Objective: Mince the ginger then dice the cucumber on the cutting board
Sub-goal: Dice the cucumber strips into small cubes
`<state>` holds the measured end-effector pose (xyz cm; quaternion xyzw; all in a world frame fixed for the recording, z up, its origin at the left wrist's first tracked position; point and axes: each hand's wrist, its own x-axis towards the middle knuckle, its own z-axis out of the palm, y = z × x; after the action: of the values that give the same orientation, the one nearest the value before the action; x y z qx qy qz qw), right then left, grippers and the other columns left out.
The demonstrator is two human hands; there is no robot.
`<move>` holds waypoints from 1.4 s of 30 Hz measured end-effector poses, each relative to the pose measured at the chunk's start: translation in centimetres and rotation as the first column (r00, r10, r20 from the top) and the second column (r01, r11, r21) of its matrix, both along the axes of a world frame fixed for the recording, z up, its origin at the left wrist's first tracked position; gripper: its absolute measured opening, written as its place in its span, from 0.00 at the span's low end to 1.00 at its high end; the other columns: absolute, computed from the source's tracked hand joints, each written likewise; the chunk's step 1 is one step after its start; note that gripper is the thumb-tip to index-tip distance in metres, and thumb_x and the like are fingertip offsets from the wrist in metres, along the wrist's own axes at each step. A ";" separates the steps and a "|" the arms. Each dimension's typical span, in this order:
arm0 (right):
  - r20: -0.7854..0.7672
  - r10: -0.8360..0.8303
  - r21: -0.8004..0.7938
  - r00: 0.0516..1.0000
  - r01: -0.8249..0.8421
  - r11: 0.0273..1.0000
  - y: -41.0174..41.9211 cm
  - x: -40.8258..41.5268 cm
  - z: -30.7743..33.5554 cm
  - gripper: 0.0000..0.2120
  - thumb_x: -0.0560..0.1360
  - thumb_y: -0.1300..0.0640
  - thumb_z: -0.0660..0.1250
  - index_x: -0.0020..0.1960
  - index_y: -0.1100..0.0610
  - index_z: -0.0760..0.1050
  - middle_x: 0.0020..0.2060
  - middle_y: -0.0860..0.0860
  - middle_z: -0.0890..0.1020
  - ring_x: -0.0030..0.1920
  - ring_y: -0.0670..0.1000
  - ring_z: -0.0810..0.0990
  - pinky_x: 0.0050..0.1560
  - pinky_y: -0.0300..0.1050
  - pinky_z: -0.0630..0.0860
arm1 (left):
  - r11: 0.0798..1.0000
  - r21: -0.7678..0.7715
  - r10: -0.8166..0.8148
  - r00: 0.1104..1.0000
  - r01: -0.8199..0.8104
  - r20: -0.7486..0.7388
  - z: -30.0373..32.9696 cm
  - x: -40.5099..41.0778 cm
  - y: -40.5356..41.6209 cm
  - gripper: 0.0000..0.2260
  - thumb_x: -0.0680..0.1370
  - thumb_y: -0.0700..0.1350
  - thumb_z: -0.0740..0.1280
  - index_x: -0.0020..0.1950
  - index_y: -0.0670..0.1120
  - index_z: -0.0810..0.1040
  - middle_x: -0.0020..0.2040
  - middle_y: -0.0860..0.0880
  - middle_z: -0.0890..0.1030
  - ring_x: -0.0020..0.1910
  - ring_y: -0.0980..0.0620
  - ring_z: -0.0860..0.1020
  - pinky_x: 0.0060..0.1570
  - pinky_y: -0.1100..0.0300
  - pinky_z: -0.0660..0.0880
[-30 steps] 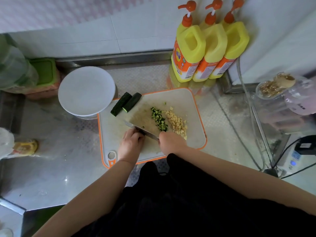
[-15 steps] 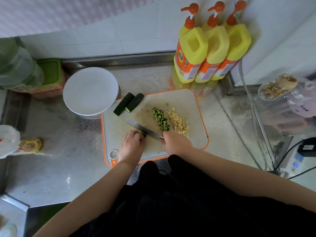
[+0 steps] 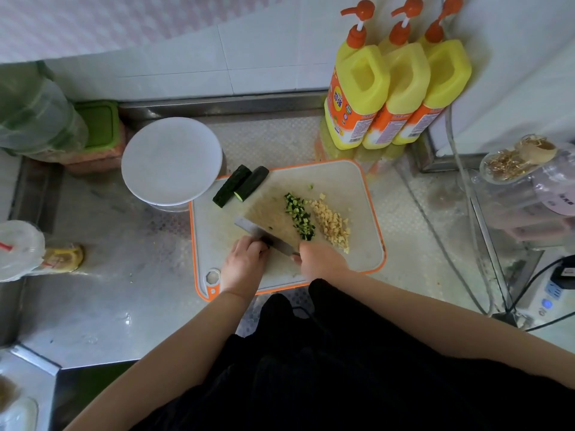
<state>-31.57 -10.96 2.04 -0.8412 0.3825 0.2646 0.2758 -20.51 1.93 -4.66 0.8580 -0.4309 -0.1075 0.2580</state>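
Note:
A white cutting board with an orange rim (image 3: pixel 357 194) lies on the steel counter. On it sit a heap of minced ginger (image 3: pixel 332 223) and, just left of it, a row of diced cucumber (image 3: pixel 299 216). Two dark cucumber lengths (image 3: pixel 241 185) lie at the board's far left corner. My right hand (image 3: pixel 320 259) grips the handle of a knife (image 3: pixel 264 234), whose blade points up and left. My left hand (image 3: pixel 244 264) holds a small cucumber piece down against the blade; the piece is mostly hidden under my fingers.
A white plate (image 3: pixel 171 160) stands on a bowl just left of the board. Three yellow pump bottles (image 3: pixel 395 79) stand behind it. A green-lidded box (image 3: pixel 99 126) and plastic bags sit at far left. A jar (image 3: pixel 525 169), cables and a power strip (image 3: pixel 553 290) are at right.
The knife and both hands stay at the board's near side, with only small chopping shifts of the blade. The camera view has drifted slightly.

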 end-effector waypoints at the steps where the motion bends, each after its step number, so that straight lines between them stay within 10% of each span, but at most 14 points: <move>1: 0.014 -0.037 0.032 0.999 0.037 0.999 -0.3 -0.1 -0.1 0.09 0.80 0.51 0.59 0.48 0.57 0.71 0.40 0.53 0.75 0.44 0.55 0.76 0.43 0.48 0.71 | 1.000 -0.017 -0.004 1.000 0.004 0.009 0.0 0.1 0.1 0.03 0.73 0.37 0.74 0.43 0.40 0.82 0.46 0.43 0.79 0.45 0.41 0.77 0.36 0.53 0.75; 18: -0.007 0.154 -0.120 0.988 -0.154 0.981 1.0 -0.1 0.6 0.06 0.80 0.61 0.57 0.54 0.59 0.72 0.33 0.51 0.69 0.37 0.55 0.72 0.37 0.47 0.68 | 1.000 0.006 -0.029 1.000 0.029 0.009 -0.5 0.1 0.8 0.07 0.74 0.44 0.69 0.42 0.41 0.83 0.44 0.45 0.80 0.44 0.41 0.78 0.36 0.51 0.78; 28: 0.016 -0.065 0.027 0.998 0.065 0.998 0.2 0.0 0.0 0.11 0.81 0.48 0.58 0.45 0.55 0.68 0.36 0.51 0.72 0.46 0.56 0.77 0.44 0.48 0.71 | 0.997 -0.071 -0.036 0.996 0.041 0.082 -0.6 -0.1 1.9 0.13 0.77 0.48 0.61 0.44 0.42 0.81 0.46 0.46 0.78 0.46 0.45 0.74 0.32 0.55 0.73; 33: 0.029 0.068 -0.074 0.997 -0.066 0.995 1.1 -0.4 1.0 0.09 0.81 0.51 0.57 0.49 0.56 0.70 0.33 0.50 0.69 0.40 0.55 0.74 0.39 0.47 0.70 | 0.999 0.043 -0.028 1.000 0.028 0.002 -0.5 -0.2 1.7 0.03 0.75 0.41 0.71 0.45 0.41 0.80 0.47 0.45 0.78 0.48 0.42 0.75 0.34 0.48 0.77; 42: -0.052 0.114 -0.071 0.992 -0.117 0.991 1.7 0.5 0.7 0.07 0.79 0.61 0.59 0.54 0.60 0.75 0.39 0.53 0.75 0.42 0.56 0.76 0.41 0.47 0.71 | 0.998 0.012 -0.054 0.999 0.054 0.002 -0.7 0.2 1.6 0.14 0.76 0.49 0.61 0.43 0.41 0.81 0.45 0.45 0.79 0.45 0.40 0.76 0.36 0.48 0.77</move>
<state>-31.09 -9.28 2.73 -0.8650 0.3493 0.2859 0.2193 -20.33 3.53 -5.37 0.8477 -0.4534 -0.1159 0.2497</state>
